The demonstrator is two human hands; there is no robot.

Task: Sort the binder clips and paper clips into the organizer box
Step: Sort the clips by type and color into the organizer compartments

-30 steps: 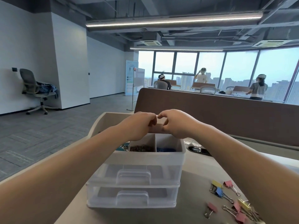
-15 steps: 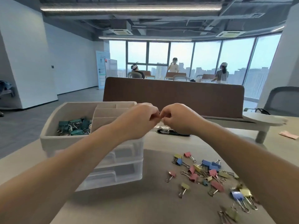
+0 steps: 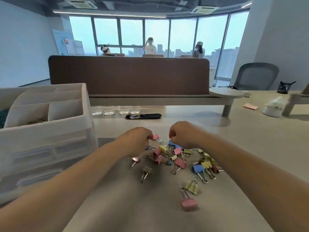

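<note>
Both hands are down over the scattered heap of pink, yellow and blue metal binder clips (image 3: 177,158) on the pale desk (image 3: 250,139). The left hand (image 3: 135,139) has its grip curled beside a pink clip (image 3: 156,137), contact unclear, and the right hand (image 3: 182,134) is clenched just above a blue clip (image 3: 172,144); whether it holds anything, I can't tell. The white plastic organizer box with drawers (image 3: 50,131) stands at the left, with small clips in one front compartment.

A long brown fabric divider panel (image 3: 128,75) stands behind four small clear glass jars (image 3: 115,110); a grey mesh office chair (image 3: 256,76) sits far right.
</note>
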